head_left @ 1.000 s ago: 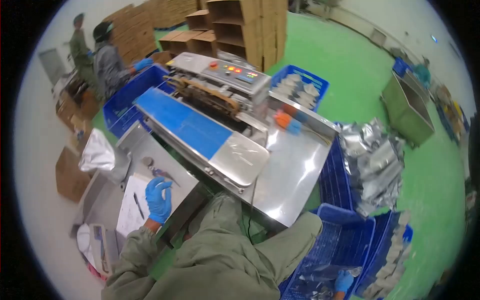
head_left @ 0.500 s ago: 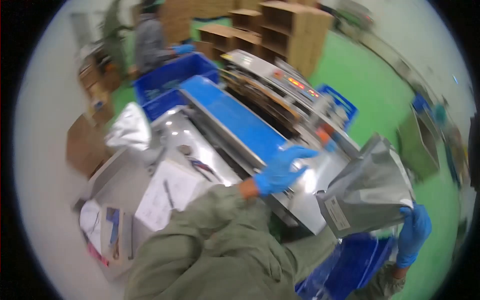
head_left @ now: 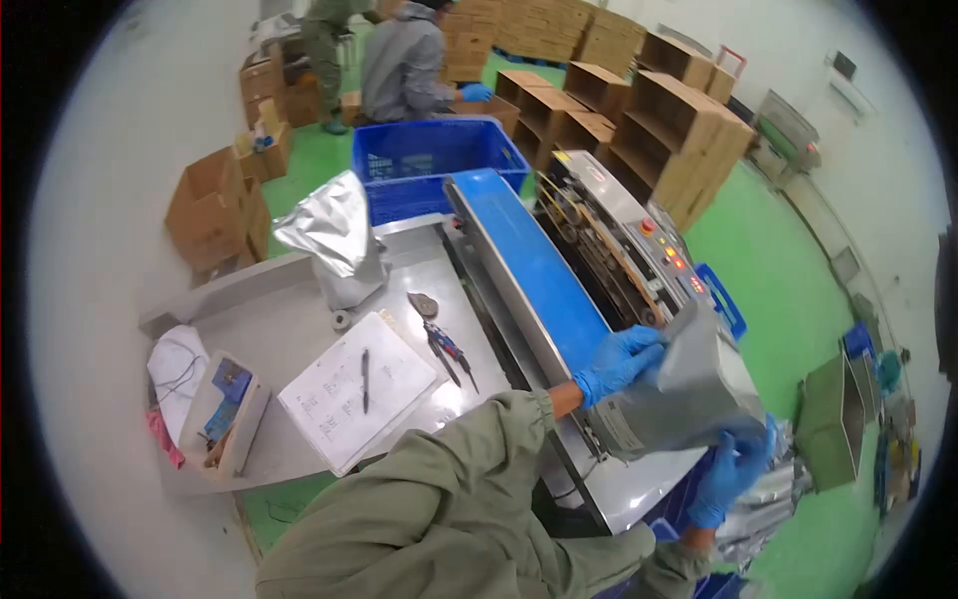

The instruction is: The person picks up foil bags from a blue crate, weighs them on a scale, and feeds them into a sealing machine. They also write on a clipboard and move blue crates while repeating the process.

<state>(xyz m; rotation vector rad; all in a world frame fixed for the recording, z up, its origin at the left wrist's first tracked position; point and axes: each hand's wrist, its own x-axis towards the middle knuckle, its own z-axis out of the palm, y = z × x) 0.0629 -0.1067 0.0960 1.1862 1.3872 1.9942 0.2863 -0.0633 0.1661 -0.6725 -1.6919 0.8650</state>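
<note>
Both my hands wear blue gloves and hold a grey foil bag [head_left: 689, 399] between them, above the near end of a sealing machine [head_left: 639, 225]. My left hand [head_left: 621, 361] is closed at the bag's upper left edge. My right hand [head_left: 736, 474] grips the lower right edge, its fingers partly blurred. A pale label shows on the bag's left side. Beside the bag, the machine's blue conveyor belt [head_left: 534, 260] runs away from me. Lit red digits show on its panel.
A metal table [head_left: 249, 324] on the left bears a silver bag [head_left: 339, 240], papers with a pen [head_left: 365, 381], cutters [head_left: 444, 349] and a small tray [head_left: 244, 419]. A blue crate [head_left: 439, 190] stands beyond the belt. Foil bags [head_left: 768, 509] lie below my right hand. Two people work behind.
My left hand, open and apart from the bag before, has closed on its edge. The bag and my right hand have come left toward the machine. The view has turned.
</note>
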